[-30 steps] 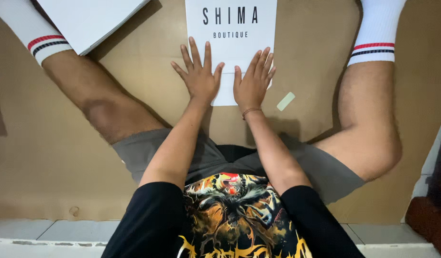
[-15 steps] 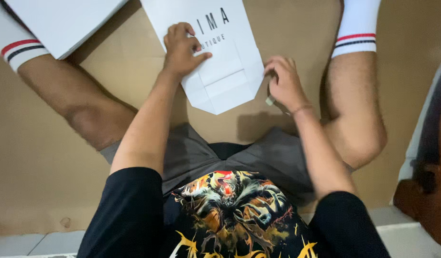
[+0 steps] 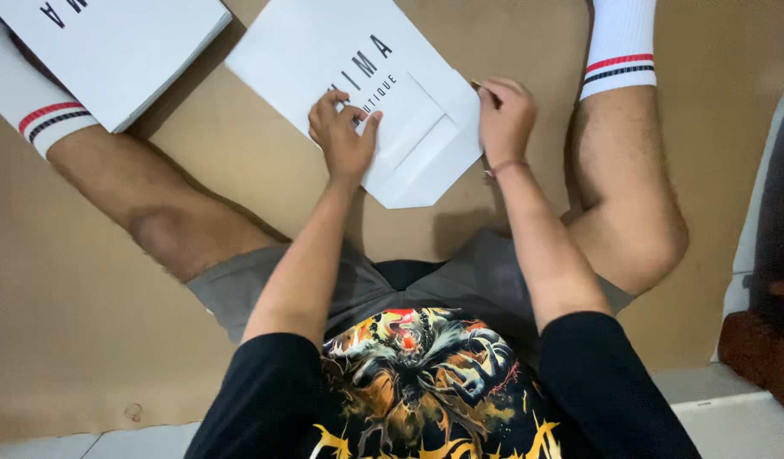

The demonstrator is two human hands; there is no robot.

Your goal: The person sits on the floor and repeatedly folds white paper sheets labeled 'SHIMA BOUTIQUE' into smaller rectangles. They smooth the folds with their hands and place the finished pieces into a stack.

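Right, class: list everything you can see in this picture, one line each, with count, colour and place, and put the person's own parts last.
Folded paper bag: one, white with dark lettering, flat on the board between the legs.
Stack of paper bags: one, white, top left.
Cardboard sheet: one, brown, covering the floor.
Floor tiles: pale, bottom edge.
Socks: two, white with red and black stripes.
Shorts: grey.
Shirt: black, printed.
Left hand: pressing on the bag.
Right hand: at the bag's right edge.

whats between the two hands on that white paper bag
In the head view, only the folded bottom flaps of the white paper bag lie between the left hand and the right hand; nothing else sits there.
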